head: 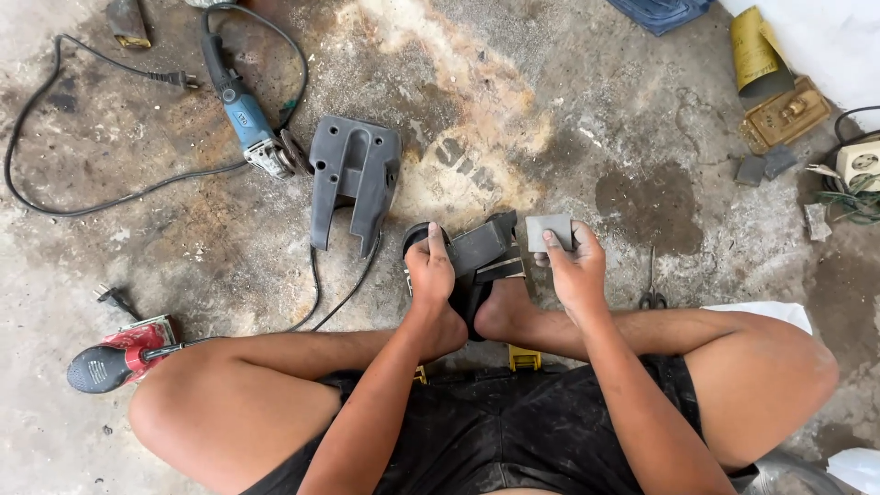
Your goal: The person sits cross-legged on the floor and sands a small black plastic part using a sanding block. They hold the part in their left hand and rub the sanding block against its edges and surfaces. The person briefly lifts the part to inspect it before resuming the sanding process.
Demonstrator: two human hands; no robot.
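head view: your left hand (429, 266) is clamped on the dark grey plastic part (481, 249), which rests against your crossed feet on the concrete floor (550, 119). your right hand (576, 268) pinches a small grey sanding pad (548, 232) just beside that part's right end. a larger grey plastic cover (354, 179) lies near on the left, with a blue angle grinder (246, 115) touching it. a red sander (119, 356) sits by your left knee. yellow sandpaper roll (753, 50) lies well apart, upper right.

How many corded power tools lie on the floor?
2: a blue grinder at upper left beside a grey plastic part, and a red tool by the left knee. Others may be out of frame.
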